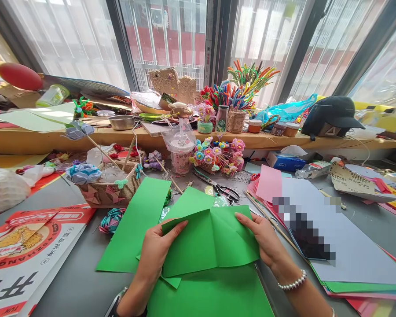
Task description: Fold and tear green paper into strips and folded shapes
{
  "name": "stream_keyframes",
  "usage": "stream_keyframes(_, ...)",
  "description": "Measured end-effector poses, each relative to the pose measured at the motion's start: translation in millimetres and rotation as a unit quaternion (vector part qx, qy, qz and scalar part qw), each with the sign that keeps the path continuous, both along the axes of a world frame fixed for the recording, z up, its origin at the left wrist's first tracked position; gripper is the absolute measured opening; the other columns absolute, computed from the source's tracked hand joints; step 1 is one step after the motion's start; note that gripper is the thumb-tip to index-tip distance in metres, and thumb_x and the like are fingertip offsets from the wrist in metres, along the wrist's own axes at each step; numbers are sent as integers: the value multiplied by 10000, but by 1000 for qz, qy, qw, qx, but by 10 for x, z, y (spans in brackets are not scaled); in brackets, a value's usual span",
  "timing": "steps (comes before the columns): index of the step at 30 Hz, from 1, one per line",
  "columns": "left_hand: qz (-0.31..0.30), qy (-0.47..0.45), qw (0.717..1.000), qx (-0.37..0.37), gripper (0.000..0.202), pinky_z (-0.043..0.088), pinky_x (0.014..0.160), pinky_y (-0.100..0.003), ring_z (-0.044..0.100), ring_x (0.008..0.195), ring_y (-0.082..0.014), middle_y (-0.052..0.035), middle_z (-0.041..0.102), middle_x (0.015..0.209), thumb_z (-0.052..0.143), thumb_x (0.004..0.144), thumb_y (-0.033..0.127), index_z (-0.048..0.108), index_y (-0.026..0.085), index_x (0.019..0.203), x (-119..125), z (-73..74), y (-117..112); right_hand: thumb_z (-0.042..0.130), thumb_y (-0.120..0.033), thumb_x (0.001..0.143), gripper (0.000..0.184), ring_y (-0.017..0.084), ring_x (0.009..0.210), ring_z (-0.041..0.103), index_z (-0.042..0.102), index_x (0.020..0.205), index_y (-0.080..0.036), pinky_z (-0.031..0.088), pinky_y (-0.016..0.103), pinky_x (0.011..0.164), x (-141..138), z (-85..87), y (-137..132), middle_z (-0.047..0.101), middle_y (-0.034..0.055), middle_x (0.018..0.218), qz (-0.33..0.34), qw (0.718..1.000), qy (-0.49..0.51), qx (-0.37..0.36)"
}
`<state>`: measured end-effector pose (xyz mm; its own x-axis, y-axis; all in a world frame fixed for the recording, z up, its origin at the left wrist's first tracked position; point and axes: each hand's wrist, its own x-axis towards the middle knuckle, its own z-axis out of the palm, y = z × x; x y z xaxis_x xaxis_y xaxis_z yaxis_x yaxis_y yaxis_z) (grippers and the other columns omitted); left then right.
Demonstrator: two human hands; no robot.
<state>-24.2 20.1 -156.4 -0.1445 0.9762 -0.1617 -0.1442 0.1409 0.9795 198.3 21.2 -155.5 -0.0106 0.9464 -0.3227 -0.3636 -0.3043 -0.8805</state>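
Between my hands is a sheet of green paper [211, 242] with a crease running down its middle. My left hand [156, 246] pinches its left edge, thumb on top. At the upper right corner my right hand [262, 235] grips the same sheet, thumb in front and the other fingers behind it. Beneath lies a larger green sheet [211, 293] on the table. A green strip [137, 224] slants to the left of my left hand, and another green piece [193, 200] sits behind the held sheet.
Black-handled scissors [227, 193] lie beyond the paper. A stack of coloured paper [353, 251] with a pixelated phone-like object [303, 231] is on the right. At left are a decorated basket [105, 193] and a printed bag [29, 255]. A lidded cup [182, 154] stands behind.
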Motion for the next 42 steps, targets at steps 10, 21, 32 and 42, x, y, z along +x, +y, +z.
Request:
stream_keyframes(10, 38, 120, 986, 114, 147, 459, 721, -238, 612, 784, -194, 19, 707, 768, 692, 595, 299, 704, 225, 721, -21, -11, -55, 688, -316, 618, 204, 155, 563, 611, 660, 727, -146, 494, 257, 559, 12, -29, 3, 677, 27, 627, 25, 999, 33, -19)
stream_keyframes(21, 18, -19, 1000, 15, 248, 506, 589, -276, 633, 644, -198, -21, 707, 721, 728, 550, 300, 688, 158, 749, 9, 20, -39, 717, -302, 581, 193, 162, 565, 615, 653, 690, -155, 497, 248, 534, 24, 85, -27, 677, 25, 622, 5, 1000, -6, 3)
stream_keyframes(32, 59, 122, 982, 129, 153, 464, 711, -236, 614, 762, -188, 20, 706, 765, 689, 597, 305, 702, 232, 731, -34, -43, -72, 688, -281, 632, 203, 155, 587, 617, 653, 758, -126, 500, 250, 562, 7, -1, -19, 673, 39, 644, 40, 999, 30, -16)
stream_keyframes(42, -15, -20, 998, -57, 210, 523, 508, -266, 638, 555, -192, -15, 701, 627, 731, 552, 310, 663, 153, 674, -6, 65, -53, 706, -329, 587, 246, 186, 605, 629, 659, 749, -150, 507, 287, 590, 9, 55, -22, 687, 38, 668, 4, 1000, -1, 6)
